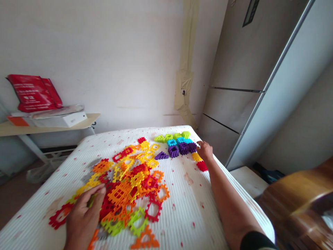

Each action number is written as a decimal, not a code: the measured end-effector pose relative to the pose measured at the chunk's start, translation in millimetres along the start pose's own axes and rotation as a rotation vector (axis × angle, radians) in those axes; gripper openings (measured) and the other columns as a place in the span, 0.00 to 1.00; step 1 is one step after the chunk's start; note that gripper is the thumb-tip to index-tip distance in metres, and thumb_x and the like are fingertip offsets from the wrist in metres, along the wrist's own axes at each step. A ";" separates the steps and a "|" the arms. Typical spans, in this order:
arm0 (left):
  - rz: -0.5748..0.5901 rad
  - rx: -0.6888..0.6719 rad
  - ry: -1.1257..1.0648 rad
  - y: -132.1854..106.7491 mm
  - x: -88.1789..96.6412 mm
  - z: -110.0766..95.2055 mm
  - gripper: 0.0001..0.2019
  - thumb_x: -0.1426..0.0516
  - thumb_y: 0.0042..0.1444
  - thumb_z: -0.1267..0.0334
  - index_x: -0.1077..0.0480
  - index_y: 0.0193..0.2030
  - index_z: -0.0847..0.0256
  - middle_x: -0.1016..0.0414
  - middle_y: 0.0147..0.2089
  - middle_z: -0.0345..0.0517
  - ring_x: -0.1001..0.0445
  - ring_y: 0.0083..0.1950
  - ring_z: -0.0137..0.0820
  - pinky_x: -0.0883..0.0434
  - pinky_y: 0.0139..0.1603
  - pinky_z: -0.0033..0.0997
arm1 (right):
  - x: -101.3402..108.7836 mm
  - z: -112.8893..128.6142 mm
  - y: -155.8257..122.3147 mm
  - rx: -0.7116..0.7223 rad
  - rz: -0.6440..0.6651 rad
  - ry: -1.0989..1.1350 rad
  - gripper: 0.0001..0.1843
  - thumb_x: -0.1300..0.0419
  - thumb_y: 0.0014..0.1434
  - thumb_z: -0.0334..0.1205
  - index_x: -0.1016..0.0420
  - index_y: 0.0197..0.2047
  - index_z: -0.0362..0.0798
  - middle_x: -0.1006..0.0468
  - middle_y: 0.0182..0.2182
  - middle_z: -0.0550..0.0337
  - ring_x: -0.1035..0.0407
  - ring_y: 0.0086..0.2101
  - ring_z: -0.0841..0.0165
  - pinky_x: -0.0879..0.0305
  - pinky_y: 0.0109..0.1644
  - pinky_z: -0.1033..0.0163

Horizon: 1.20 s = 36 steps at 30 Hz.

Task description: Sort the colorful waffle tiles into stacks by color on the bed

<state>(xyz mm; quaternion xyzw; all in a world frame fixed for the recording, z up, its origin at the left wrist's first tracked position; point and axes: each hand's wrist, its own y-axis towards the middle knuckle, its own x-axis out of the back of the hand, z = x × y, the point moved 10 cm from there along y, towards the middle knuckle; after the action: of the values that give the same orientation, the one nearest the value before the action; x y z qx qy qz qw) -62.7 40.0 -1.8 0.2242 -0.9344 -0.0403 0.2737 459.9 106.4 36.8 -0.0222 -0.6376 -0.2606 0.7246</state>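
Observation:
At the near left of the table, my left hand (pixel 84 215) rests at the edge of a loose pile of plastic interlocking building pieces (pixel 119 192). Its thumb and index fingertip come together. A bit of yellow-green shows in the gap between them, but I cannot make out whether it is held. My right hand (pixel 205 151) reaches to the far right edge, its fingers extended beside the purple stacks (pixel 183 148); no piece shows in it. Just below that hand lie a yellow stack (pixel 196 157) and a red stack (pixel 202 166). Blue stacks (pixel 180 140) and lime-green stacks (pixel 168 138) stand behind the purple ones.
A white quilted cover (pixel 182 208) lies over the table. At the left, a side desk (pixel 91 119) holds a red bag (pixel 36 93) and a white box (pixel 74 119). A tall refrigerator (pixel 234 69) stands beyond the right edge, near a brown wooden chair (pixel 299 194).

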 end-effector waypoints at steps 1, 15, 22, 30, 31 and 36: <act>0.000 0.000 -0.004 0.1 -0.1 0.0 0.22 0.47 0.45 0.44 0.28 0.40 0.56 0.24 0.46 0.48 0.28 0.49 0.45 0.35 0.55 0.45 | -0.9 -2.1 -0.4 -0.012 0.009 -0.003 0.22 0.50 0.56 0.34 0.29 0.53 0.51 0.25 0.46 0.53 0.33 0.47 0.61 0.39 0.45 0.58; -0.007 -0.026 -0.006 1.7 -0.8 3.2 0.21 0.47 0.47 0.45 0.28 0.40 0.56 0.24 0.45 0.46 0.27 0.48 0.44 0.34 0.55 0.44 | -1.3 9.2 -5.2 0.004 -0.003 -0.011 0.25 0.53 0.56 0.29 0.32 0.56 0.51 0.24 0.45 0.48 0.32 0.47 0.60 0.40 0.46 0.57; -0.020 -0.102 0.000 0.2 -0.9 -3.6 0.21 0.47 0.48 0.46 0.27 0.41 0.58 0.24 0.45 0.48 0.28 0.49 0.42 0.33 0.54 0.41 | -1.6 10.2 -5.7 0.012 -0.029 0.025 0.27 0.53 0.54 0.28 0.32 0.57 0.49 0.25 0.47 0.49 0.33 0.48 0.60 0.40 0.47 0.57; -0.027 -0.217 -0.068 -6.4 -3.2 -15.3 0.23 0.56 0.58 0.49 0.29 0.45 0.62 0.25 0.46 0.53 0.28 0.48 0.38 0.33 0.53 0.39 | 41.4 58.0 -29.6 0.335 -0.382 0.232 0.19 0.54 0.57 0.31 0.25 0.44 0.43 0.22 0.39 0.48 0.32 0.42 0.60 0.40 0.49 0.55; -0.043 -0.217 -0.080 -7.0 -1.5 -15.4 0.22 0.56 0.59 0.50 0.29 0.46 0.62 0.26 0.46 0.53 0.28 0.49 0.38 0.34 0.53 0.38 | 44.9 73.5 -38.0 0.421 -0.385 0.290 0.18 0.54 0.58 0.32 0.25 0.43 0.43 0.22 0.38 0.49 0.31 0.41 0.61 0.39 0.48 0.57; -0.153 -0.185 -0.185 -10.2 11.9 -14.3 0.20 0.57 0.61 0.53 0.32 0.48 0.61 0.27 0.47 0.53 0.29 0.48 0.36 0.33 0.52 0.37 | 45.3 153.0 -97.9 0.836 -0.286 0.503 0.14 0.53 0.62 0.34 0.26 0.41 0.46 0.22 0.37 0.53 0.29 0.38 0.67 0.34 0.43 0.64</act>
<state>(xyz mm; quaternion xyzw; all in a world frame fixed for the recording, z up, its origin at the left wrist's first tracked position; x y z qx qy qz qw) -59.9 26.3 14.1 0.2640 -0.9281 -0.1676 0.2022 282.9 61.9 78.3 0.4205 -0.4900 -0.0770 0.7597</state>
